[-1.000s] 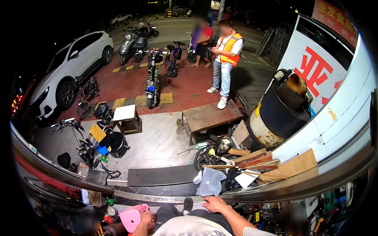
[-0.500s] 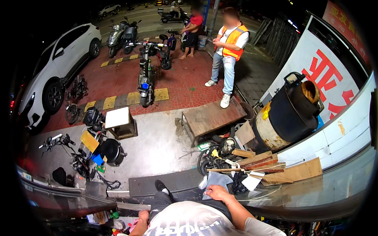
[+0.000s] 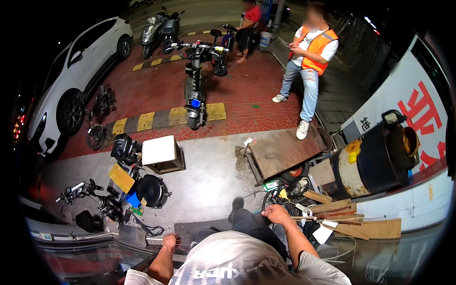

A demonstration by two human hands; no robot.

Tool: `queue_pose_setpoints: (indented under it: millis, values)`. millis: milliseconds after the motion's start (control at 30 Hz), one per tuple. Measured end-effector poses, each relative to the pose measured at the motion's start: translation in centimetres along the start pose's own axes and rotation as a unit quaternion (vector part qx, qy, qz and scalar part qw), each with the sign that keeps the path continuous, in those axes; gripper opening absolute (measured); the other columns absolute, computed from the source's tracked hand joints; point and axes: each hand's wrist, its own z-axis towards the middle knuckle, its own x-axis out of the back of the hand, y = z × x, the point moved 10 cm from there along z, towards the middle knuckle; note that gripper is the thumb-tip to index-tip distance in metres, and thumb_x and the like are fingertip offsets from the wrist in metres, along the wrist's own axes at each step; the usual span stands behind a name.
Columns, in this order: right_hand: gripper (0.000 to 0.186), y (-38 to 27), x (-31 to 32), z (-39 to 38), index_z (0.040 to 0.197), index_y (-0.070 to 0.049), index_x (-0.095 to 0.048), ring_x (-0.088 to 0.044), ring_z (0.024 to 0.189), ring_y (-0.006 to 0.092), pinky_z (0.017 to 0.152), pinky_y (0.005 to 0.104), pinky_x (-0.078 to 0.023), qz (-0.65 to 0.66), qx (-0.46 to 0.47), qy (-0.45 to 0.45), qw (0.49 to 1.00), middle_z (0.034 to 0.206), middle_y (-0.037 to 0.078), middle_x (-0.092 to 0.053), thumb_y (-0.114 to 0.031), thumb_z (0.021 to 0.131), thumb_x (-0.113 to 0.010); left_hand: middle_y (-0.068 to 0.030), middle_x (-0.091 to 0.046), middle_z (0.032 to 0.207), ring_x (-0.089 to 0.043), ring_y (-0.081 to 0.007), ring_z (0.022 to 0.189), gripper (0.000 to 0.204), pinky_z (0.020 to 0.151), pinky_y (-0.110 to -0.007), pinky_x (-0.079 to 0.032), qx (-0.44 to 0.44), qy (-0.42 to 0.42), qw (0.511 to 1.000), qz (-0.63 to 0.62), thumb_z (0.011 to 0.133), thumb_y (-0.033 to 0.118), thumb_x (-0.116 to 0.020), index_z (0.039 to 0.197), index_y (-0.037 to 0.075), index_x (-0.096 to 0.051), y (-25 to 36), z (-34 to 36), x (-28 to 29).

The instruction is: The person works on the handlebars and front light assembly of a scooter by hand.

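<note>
My left hand hangs at the left of my body near the doorway threshold, its fingers loosely bent and apart, holding nothing visible. My right hand is out in front of my right hip with curled fingers; whether they hold something small is unclear. It is nearest a jumble of black cables, wooden boards and a white sheet. My dark shoe shows on the pale floor beyond a dark step mat.
A low wooden table, rusty drum, white-topped stool and scooter parts surround the doorway. Beyond are a scooter, white car, a person in an orange vest and a person in red.
I have stepped out over the threshold, and the outside scene shifts in view. The pink plastic item that my left hand held earlier is no longer in it or in sight.
</note>
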Motion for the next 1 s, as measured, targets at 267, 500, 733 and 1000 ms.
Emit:
queue_pose_setpoints:
  millis: [267, 500, 733, 1000]
  values:
    - [0.030, -2.8, 5.9, 21.9, 0.093, -0.008, -0.081, -0.075, 0.086, 0.0245, 0.078, 0.0398, -0.057, 0.001, 0.032, -0.030, 0.999, 0.087, 0.012, -0.078, -0.038, 0.090, -0.081, -0.0138, -0.078, 0.102, -0.072, -0.0298, 0.071, 0.027, 0.057, -0.044, -0.054, 0.108, -0.055, 0.986, -0.114, 0.099, 0.016, -0.052, 0.115, 0.005, -0.071, -2.8, 10.1, -8.2]
    - [0.032, -12.7, 12.8, 40.8, 0.099, -0.004, -0.077, -0.074, 0.089, 0.0350, 0.081, 0.0449, -0.059, -0.185, 0.213, -0.129, 0.950, 0.095, 0.016, -0.077, -0.035, 0.091, -0.077, -0.0094, -0.076, 0.091, -0.072, -0.0279, 0.083, 0.026, 0.078, -0.045, -0.056, -0.228, 0.175, 0.945, 0.157, 0.090, 0.033, -0.068, 0.088, 0.009, -0.075, 7.9, 11.1, -22.8]
    - [0.017, -41.1, 24.4, 39.1, 0.113, -0.002, -0.072, -0.069, 0.090, 0.0125, 0.083, 0.0308, -0.056, 0.185, 0.289, -0.321, 0.883, 0.101, 0.005, -0.075, -0.013, 0.100, -0.071, -0.0179, -0.073, 0.128, -0.068, -0.0340, 0.126, 0.045, 0.109, -0.045, -0.052, -0.030, 0.137, 0.985, 0.102, 0.092, 0.041, -0.061, 0.121, 0.011, -0.077, 3.0, 8.9, -34.3]
    - [0.021, -63.4, 43.6, 12.1, 0.094, 0.000, -0.071, -0.062, 0.068, 0.0237, 0.090, 0.0507, -0.054, 0.395, 0.562, -0.585, 0.431, 0.080, 0.009, -0.067, -0.019, 0.086, -0.073, -0.0217, -0.072, 0.126, -0.068, -0.0394, 0.123, 0.041, 0.101, -0.048, -0.055, 0.055, 0.166, 0.969, 0.177, 0.094, 0.029, -0.056, 0.114, 0.001, -0.077, 16.8, 6.5, -39.0]
